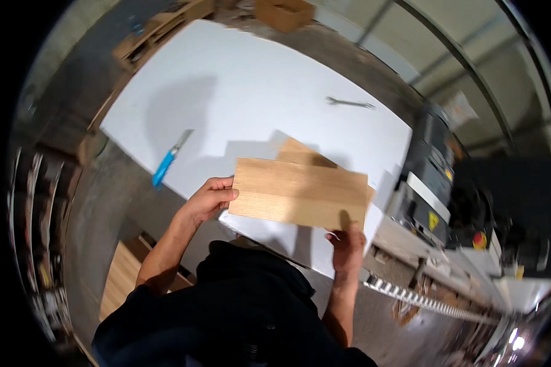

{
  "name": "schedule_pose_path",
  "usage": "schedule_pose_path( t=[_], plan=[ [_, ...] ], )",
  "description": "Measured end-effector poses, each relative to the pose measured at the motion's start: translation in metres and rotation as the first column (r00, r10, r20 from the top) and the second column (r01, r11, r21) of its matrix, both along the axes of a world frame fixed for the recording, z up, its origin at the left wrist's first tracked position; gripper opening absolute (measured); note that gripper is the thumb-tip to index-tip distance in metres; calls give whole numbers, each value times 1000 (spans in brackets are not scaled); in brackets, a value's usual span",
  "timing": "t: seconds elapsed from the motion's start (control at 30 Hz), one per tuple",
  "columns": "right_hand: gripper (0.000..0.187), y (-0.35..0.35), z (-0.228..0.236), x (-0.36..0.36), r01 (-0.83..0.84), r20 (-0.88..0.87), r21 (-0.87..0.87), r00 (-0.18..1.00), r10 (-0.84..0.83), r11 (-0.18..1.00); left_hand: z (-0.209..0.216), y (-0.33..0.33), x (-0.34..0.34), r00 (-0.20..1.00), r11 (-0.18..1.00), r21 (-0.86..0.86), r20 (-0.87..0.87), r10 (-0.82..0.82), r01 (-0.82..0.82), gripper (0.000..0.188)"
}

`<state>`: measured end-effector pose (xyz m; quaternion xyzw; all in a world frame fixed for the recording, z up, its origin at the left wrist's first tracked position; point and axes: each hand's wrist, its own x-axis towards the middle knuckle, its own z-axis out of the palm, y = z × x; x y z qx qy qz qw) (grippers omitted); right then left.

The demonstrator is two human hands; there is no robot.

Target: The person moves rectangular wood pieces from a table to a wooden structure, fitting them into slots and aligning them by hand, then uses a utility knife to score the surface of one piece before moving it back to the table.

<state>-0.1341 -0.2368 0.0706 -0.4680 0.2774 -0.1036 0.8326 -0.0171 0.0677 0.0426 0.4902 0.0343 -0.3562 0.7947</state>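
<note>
A flat, rectangular light-wood board [288, 189] is held up over the white table, tilted slightly down to the right. My left hand [213, 197] pinches its left end, thumb on top and fingers beneath. At the lower right corner my right hand [348, 241] grips the near edge, its fingers partly hidden under the board. Behind and partly under this piece lies a second wooden board [300, 153], its far corner and a bit of its right end showing.
On the white table [257, 79] lie a blue-handled knife [165, 164] at the left and a metal wrench [350, 103] at the far right. A grey machine [431, 177] with a red button stands to the right. More wood panels [121, 275] are at the lower left, beside a shelf rack [40, 226].
</note>
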Motion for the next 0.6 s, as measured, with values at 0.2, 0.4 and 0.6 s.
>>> schedule_pose_path(
  t=[0.2,0.4,0.6],
  plan=[
    [22,53,-6,19,-401,-52,-128,916,397,907,-36,100,30,981,918,362,157,112,-163,32],
    [29,111,-60,5,-499,-78,166,853,516,850,-77,148,62,712,-66,732,631,-307,-678,38],
    [34,145,-90,3,-531,-132,199,818,560,823,-80,174,56,824,27,833,551,-128,-553,35]
  ],
)
